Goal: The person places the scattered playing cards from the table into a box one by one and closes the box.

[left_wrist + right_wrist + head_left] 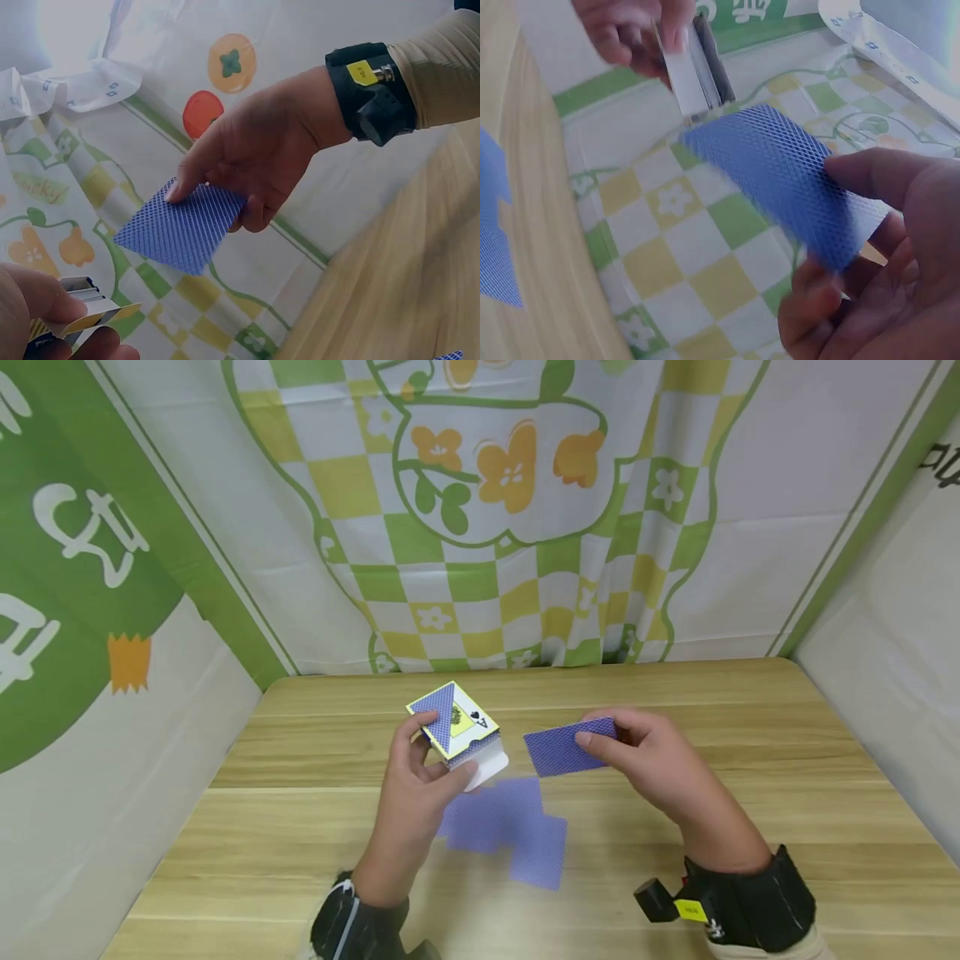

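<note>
My left hand (420,785) grips a playing card box (471,727) printed with an ace of spades, its white flap hanging open toward me. Inside the box, the right wrist view shows the edges of cards (705,67). To the right, my right hand (652,756) pinches a blue-backed playing card (558,750) between thumb and fingers, a short way from the box's open end. Whether it is one card or more I cannot tell. Below the hands, several blue-backed cards (538,852) lie overlapping, face down on the wooden table (300,843).
A curtain (480,577) with green and yellow checks hangs behind the table's back edge. White cloth walls (885,635) stand at both sides. Each wrist wears a black strap (757,902) with a small camera.
</note>
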Demonstrator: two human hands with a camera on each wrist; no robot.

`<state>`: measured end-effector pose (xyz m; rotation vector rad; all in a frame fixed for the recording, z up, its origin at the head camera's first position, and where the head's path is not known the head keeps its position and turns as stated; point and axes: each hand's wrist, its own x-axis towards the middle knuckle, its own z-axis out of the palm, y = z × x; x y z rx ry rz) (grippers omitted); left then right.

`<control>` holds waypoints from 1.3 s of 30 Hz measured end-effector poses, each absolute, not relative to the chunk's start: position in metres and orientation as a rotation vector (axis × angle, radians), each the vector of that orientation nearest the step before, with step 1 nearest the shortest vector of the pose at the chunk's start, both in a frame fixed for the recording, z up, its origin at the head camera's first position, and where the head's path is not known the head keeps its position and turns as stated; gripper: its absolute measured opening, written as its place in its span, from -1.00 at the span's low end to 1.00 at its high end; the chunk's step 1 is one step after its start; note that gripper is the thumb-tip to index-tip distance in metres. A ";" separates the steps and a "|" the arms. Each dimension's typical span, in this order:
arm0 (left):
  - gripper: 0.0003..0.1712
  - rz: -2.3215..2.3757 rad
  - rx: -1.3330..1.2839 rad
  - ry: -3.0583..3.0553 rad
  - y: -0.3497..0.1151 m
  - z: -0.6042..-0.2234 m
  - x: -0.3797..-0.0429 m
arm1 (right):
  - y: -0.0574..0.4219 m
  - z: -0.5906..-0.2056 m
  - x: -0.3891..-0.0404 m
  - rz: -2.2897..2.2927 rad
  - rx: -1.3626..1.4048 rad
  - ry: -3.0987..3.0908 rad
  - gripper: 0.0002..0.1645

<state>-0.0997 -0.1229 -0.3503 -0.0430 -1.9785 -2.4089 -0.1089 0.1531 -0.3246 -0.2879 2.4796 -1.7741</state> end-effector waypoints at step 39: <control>-0.12 -2.343 -0.076 -2.074 -0.115 -0.358 -0.094 | 0.103 -0.352 -0.097 -1.979 -0.513 1.636 -0.34</control>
